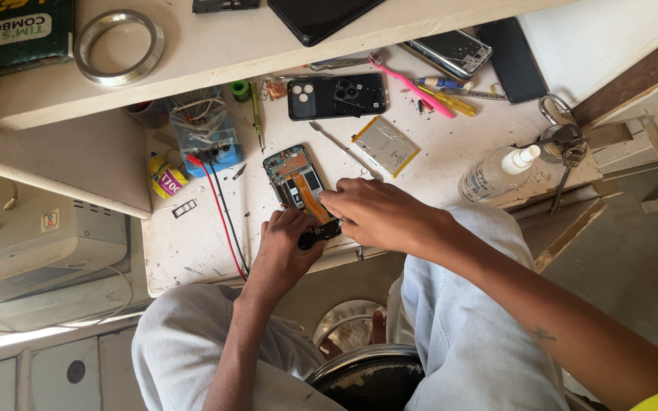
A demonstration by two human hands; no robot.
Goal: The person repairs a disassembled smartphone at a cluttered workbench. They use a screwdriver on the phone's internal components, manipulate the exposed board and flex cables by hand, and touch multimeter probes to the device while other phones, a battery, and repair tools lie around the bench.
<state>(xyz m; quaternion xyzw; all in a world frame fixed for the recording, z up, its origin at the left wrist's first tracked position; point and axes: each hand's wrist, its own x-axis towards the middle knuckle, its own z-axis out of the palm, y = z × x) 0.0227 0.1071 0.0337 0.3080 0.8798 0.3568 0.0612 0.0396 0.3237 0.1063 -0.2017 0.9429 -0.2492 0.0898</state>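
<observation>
An opened phone [296, 180], its boards and an orange flex cable exposed, lies on the white worktable [192, 236]. My left hand [282, 247] grips the phone's near end, with a black-handled tool at the fingers. My right hand [375, 215] rests over the phone's lower right edge, fingertips touching it by the orange cable. What the right fingers pinch is hidden.
A black phone back cover [336, 96], a flat battery [384, 145], metal tweezers [342, 149], a pink toothbrush [413, 85], screwdrivers [451, 97], a clear squeeze bottle [496, 172], keys [565, 144], a blue box with red and black leads [207, 137]. A metal ring [119, 46] sits on the shelf above.
</observation>
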